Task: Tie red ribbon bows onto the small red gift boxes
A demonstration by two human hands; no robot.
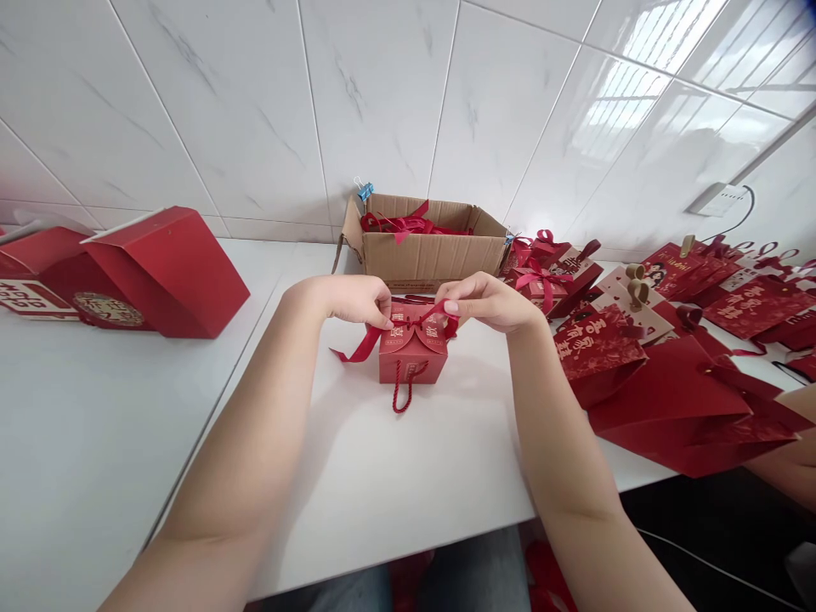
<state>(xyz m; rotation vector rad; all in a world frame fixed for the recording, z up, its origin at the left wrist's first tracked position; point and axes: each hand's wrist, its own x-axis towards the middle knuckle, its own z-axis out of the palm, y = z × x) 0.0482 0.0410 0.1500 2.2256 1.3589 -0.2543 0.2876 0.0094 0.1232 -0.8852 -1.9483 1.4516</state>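
A small red gift box (413, 361) with gold characters stands on the white table before me, a twisted cord handle (401, 399) hanging down its near side. Across its top runs a red ribbon (363, 347), crossed at the middle of the lid. My left hand (363, 302) pinches the ribbon at the box's left, with a loose tail trailing past the fingers. On the right side, my right hand (488, 303) grips the other end between thumb and fingers, pulled out from the crossing.
Behind the box, a cardboard carton (439, 255) holds red ribbons, with a blue binder clip (365, 190) on its corner. Large red boxes (172, 272) stand at left. Many red gift bags (669, 399) crowd the right side, where another person's arm (787, 459) shows.
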